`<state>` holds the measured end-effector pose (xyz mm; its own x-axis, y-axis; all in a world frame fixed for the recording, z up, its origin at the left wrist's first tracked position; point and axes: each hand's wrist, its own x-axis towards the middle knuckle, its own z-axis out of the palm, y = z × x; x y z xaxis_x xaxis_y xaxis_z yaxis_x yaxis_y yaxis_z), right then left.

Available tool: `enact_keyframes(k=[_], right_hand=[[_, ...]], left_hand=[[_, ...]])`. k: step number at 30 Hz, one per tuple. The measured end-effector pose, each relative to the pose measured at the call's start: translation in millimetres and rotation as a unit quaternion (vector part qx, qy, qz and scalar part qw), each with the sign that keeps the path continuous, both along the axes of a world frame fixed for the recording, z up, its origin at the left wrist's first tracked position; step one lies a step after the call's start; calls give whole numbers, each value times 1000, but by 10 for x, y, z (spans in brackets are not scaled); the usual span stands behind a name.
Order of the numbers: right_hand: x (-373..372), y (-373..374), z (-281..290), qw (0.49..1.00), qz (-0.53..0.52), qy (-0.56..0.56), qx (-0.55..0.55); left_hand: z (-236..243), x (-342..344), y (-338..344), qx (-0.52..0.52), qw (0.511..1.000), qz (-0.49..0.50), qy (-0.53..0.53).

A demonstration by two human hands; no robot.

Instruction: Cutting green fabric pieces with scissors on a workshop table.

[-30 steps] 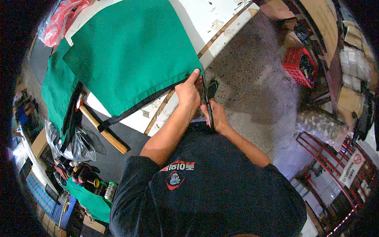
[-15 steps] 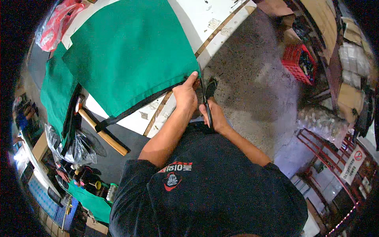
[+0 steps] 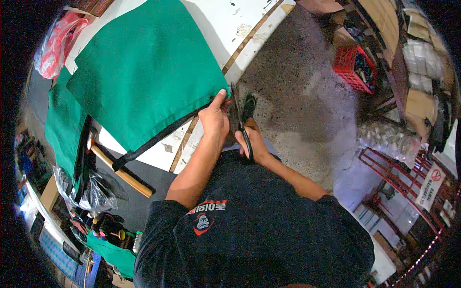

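A large green fabric piece (image 3: 144, 72) with a black band (image 3: 165, 128) along its near edge is spread over the white table (image 3: 218, 29). My left hand (image 3: 214, 117) grips its near right corner, thumb on top and fingers curled beneath. My right hand (image 3: 256, 143) is closed round the black handles of a pair of scissors (image 3: 247, 142). Their blades point away from me, just right of the held corner. Whether the blades touch the cloth I cannot tell.
A wooden-handled hammer (image 3: 124, 174) lies left of the cloth, by another green fabric piece (image 3: 65, 117) and clear plastic bags (image 3: 98, 192). A red crate (image 3: 346, 72) stands on the concrete floor (image 3: 293, 81) to the right. A red metal rack (image 3: 396, 180) is at the lower right.
The whole scene has shifted slightly left in view. The scissors now sit a little apart from the cloth's corner, where they were against it. Both hands keep their holds.
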<state>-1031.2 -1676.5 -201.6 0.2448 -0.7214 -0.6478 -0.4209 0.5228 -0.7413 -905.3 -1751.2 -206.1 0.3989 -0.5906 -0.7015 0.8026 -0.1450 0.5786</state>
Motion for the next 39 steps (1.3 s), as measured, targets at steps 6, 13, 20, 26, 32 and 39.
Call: enact_keyframes(k=[6, 13, 20, 26, 32, 39], right_hand=[[-41, 0, -151, 997, 23, -2, -70], [70, -152, 32, 998, 22, -1, -56], [93, -185, 33, 999, 17, 18, -31], [187, -243, 215, 998, -45, -19, -26], [161, -157, 32, 992, 10, 78, -102], [-604, 428, -1419, 948, -151, 32, -277]], left_hand=[[-131, 29, 33, 18, 999, -20, 30], [-49, 6, 27, -2, 999, -11, 44], [-189, -11, 51, -14, 1000, -15, 21], [-11, -12, 4, 11, 1000, -18, 5], [2, 17, 19, 15, 999, -39, -12], [-19, -66, -26, -25, 999, -38, 29]])
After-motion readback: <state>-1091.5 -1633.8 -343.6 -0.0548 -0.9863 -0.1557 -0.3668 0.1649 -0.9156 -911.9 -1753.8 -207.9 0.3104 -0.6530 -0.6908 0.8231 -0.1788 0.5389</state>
